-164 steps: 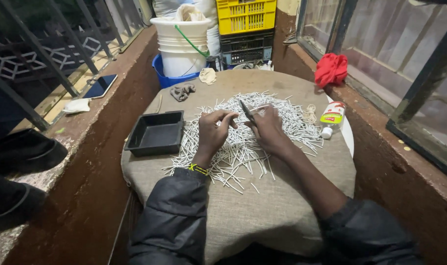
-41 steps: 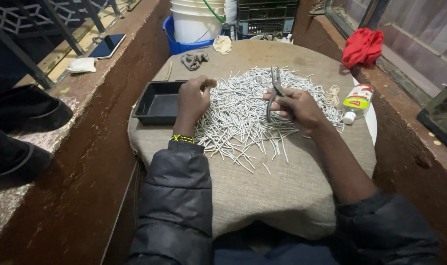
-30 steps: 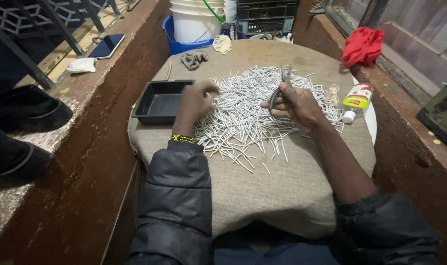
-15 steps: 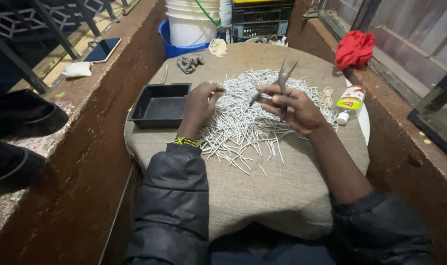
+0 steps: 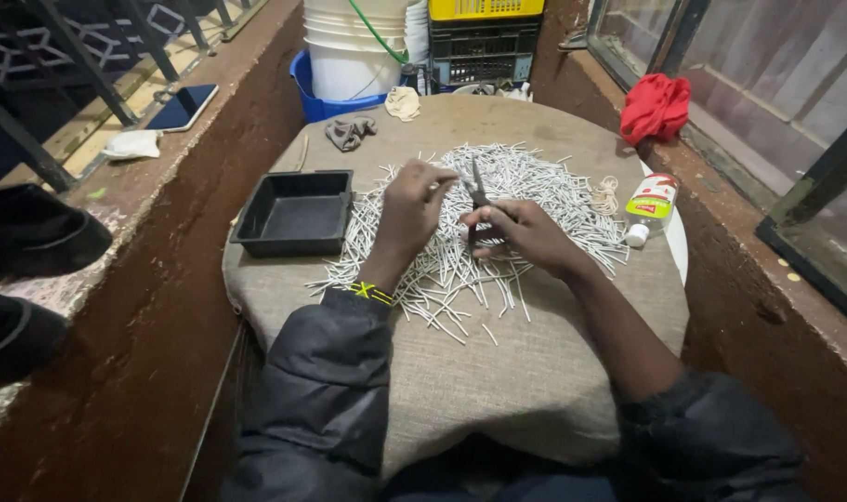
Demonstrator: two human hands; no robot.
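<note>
A heap of thin white sticks (image 5: pixel 544 191) lies spread over a round table covered in burlap (image 5: pixel 498 372). My left hand (image 5: pixel 412 206) pinches one white stick at its end, above the heap's left side. My right hand (image 5: pixel 521 232) grips a pair of dark pliers (image 5: pixel 477 189) whose jaws point up and meet the stick that the left hand holds. Both hands sit close together over the middle of the heap. An empty black rectangular tray (image 5: pixel 295 212) rests on the table just left of my left hand.
A small glue bottle (image 5: pixel 648 206) and a coil of string (image 5: pixel 607 195) lie at the table's right edge. Grey cloth (image 5: pixel 349 130), white buckets (image 5: pixel 354 46), a blue tub and crates stand behind. A red cloth (image 5: pixel 656 104) sits on the right ledge, a phone (image 5: pixel 182 107) on the left ledge.
My right hand has brought the pliers from the heap's right side in toward the left hand. The left hand lifted a stick off the heap. The view has shifted closer.
</note>
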